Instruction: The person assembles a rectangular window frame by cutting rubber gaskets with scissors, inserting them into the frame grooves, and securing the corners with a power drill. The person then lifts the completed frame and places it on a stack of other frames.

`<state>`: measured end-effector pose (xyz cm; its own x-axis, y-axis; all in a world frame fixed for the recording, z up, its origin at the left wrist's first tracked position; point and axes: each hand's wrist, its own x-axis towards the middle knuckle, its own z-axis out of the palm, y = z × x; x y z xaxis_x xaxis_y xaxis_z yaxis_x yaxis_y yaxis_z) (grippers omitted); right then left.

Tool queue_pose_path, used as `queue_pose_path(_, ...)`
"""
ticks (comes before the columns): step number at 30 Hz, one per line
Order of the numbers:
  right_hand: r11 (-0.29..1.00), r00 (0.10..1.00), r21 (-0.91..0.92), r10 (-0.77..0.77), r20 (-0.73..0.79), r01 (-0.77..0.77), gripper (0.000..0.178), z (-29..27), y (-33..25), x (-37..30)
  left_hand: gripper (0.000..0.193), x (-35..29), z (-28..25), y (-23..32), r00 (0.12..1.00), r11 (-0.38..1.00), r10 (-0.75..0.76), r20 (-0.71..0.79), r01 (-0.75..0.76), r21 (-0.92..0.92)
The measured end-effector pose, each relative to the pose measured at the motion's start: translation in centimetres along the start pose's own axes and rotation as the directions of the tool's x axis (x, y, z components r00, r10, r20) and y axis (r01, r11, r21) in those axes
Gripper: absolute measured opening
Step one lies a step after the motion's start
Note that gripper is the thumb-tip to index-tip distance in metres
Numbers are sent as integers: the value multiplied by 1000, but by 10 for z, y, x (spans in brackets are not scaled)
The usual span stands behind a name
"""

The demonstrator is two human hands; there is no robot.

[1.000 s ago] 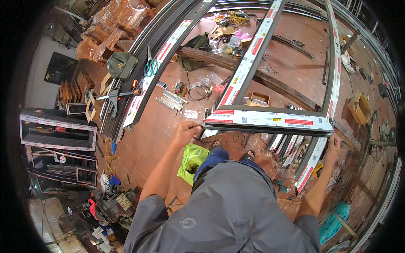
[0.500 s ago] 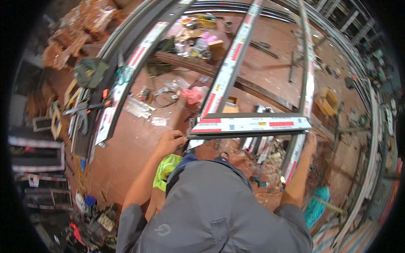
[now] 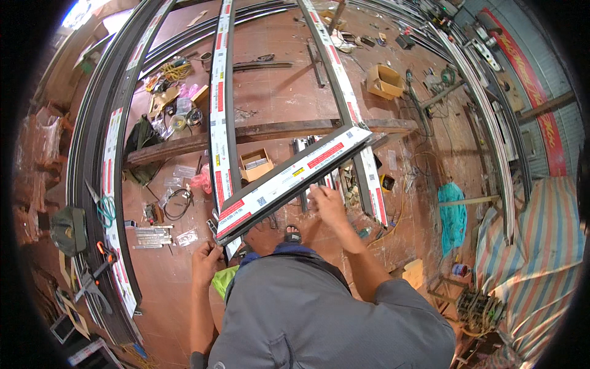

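Note:
A short metal profile (image 3: pixel 289 180), covered with white and red printed film and with a mitred end, lies across two long profiles, a left one (image 3: pixel 222 117) and a right one (image 3: pixel 335 67). My left hand (image 3: pixel 206 264) is closed, thumb and fingertips pinching at the short profile's near left corner; the exact grip is partly hidden. My right hand (image 3: pixel 330 209) is at the near edge of the short profile, around its middle. Its foremost finger is stretched toward that edge, and the other fingers are partly bent.
A dark beam (image 3: pixel 264 132) runs crosswise under the long profiles. To the left, more profiles (image 3: pixel 117 154) carry a cap (image 3: pixel 69 231), teal-handled scissors (image 3: pixel 104 212) and an orange-and-black clamp (image 3: pixel 106 255). Cardboard boxes (image 3: pixel 385 82), cables and loose parts lie on the reddish floor. Striped sheeting (image 3: pixel 534 240) covers the right side.
My right hand has left the short profile's right end and moved to its middle. My left hand stays by the left corner. The view has turned to the right.

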<state>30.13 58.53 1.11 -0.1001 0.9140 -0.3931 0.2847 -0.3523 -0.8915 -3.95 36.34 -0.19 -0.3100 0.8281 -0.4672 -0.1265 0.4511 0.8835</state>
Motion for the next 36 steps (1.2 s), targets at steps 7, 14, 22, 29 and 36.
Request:
queue_pose_path(7, 993, 967, 80, -67, -247, 90, 29, 33, 26, 20, 15, 0, -5, 0, 999, 999, 37, 23, -38, 23)
queue_pose_path(14, 758, 848, -600, -474, -236, 257, 30, 34, 60, 32, 13, -15, -2, 20, 993, 969, 85, -81, -63, 237)
queue_pose_path(22, 509, 845, -786, -534, 32, 351, 40, -6, 34, 36, 23, -12, -11, 24, 963, 878, 268, -20, -236, 417)
queue_pose_path(29, 796, 819, -227, -497, 286, 562, 24, 141, -181, -71, 25, -14, -4, -13, 998, 998, 61, 6, -61, -35)
queue_pose_path(36, 612, 303, 48, -456, 837, 789, 51, 439, -204, -83, 29, -3, -12, -17, 972, 970, 236, 17, -237, 60)
